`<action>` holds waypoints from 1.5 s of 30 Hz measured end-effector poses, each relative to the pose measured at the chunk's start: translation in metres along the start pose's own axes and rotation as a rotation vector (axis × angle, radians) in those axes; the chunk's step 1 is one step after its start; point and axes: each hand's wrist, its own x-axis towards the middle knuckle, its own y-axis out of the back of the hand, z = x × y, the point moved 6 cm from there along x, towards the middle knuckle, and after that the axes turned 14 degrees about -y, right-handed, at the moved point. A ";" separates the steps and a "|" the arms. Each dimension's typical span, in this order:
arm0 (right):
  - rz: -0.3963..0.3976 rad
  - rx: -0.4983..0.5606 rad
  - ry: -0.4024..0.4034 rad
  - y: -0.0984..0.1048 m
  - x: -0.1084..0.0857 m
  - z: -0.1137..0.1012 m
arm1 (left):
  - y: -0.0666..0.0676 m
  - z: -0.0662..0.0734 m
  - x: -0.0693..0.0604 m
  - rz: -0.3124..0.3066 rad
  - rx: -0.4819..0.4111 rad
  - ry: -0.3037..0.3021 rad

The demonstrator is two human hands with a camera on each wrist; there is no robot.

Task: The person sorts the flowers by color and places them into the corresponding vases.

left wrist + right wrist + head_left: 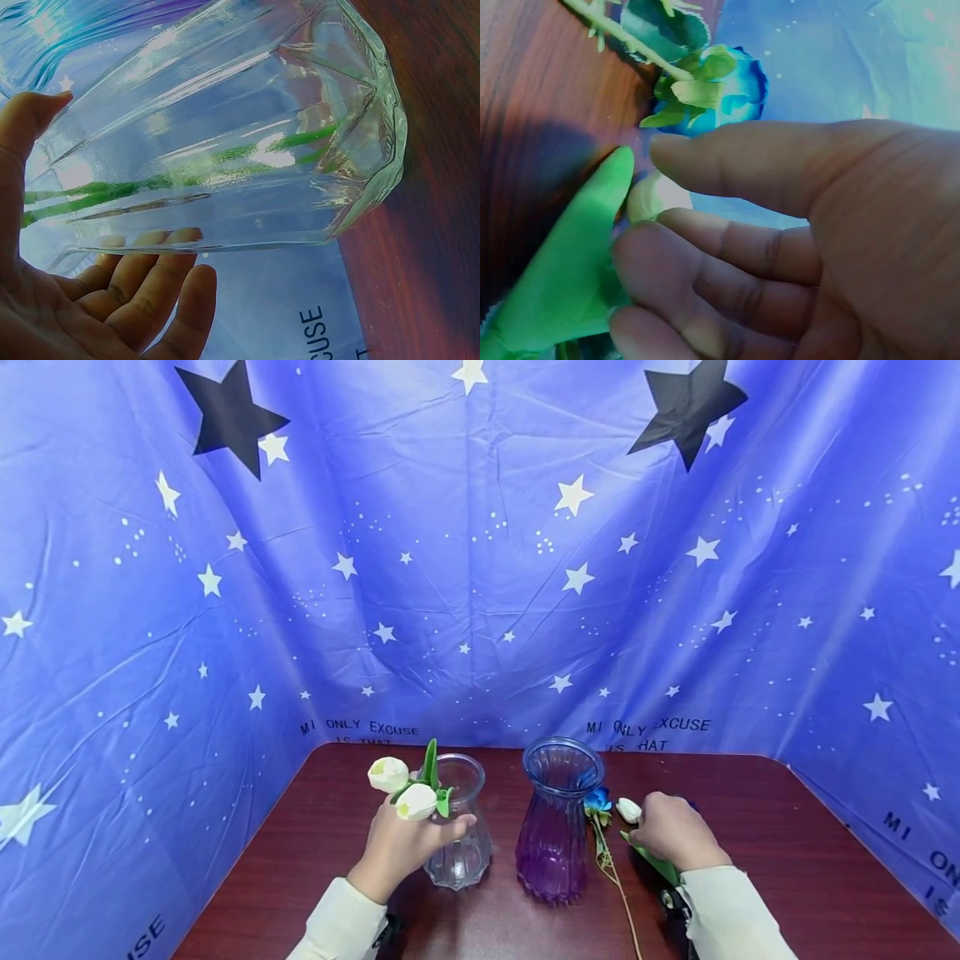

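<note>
left hand (405,843): thumb and fingers on opposite sides of the clear vase (461,864), gripping it near its neck.
clear vase: just right of the left palm, upright, its scalloped base edge lower than the grip.
two white tulips (417,802): above the left hand, at the vase rim, stems down inside the glass.
right hand (675,831): thumb and fingertips apart, fingers loosely bent, pinching nothing.
loose white tulip (628,811): bloom just past the right fingertips, its green leaf (570,277) right beside them; whether they touch, cannot tell.
blue flower (597,799): farther left of the right hand, its stem running toward the person.
purple-blue vase (553,852): between the hands, a strip of tabletop separating it from the clear vase.
table (300,860): side edges well out from each hand, far edge beyond both.
starry cloth (465,568): behind that far edge, facing both hands.
</note>
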 end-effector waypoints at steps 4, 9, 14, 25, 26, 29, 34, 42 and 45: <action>-0.023 -0.022 -0.026 -0.004 0.001 0.003 | 0.000 0.001 0.000 0.000 0.000 -0.006; -0.054 -0.050 -0.074 -0.005 0.002 0.007 | -0.001 0.002 0.001 -0.002 0.004 -0.020; -0.071 -0.057 -0.101 -0.008 0.005 0.011 | 0.000 0.002 0.001 -0.015 0.001 0.013; -0.025 -0.046 -0.104 -0.008 0.010 0.019 | 0.000 0.000 0.000 -0.013 -0.003 0.023; -0.028 -0.047 -0.112 -0.008 0.010 0.019 | 0.000 0.000 0.000 -0.013 -0.005 0.023; -0.042 -0.055 -0.130 -0.008 0.011 0.020 | 0.001 0.000 0.000 -0.012 -0.011 0.020; -0.069 -0.068 -0.170 -0.008 0.011 0.021 | 0.000 0.000 0.000 -0.013 -0.012 0.018; -0.066 -0.066 -0.193 -0.007 0.013 0.022 | -0.001 -0.001 0.000 -0.012 -0.002 0.024; -0.053 -0.070 -0.169 -0.008 0.013 0.021 | -0.001 -0.001 0.000 -0.013 0.003 0.027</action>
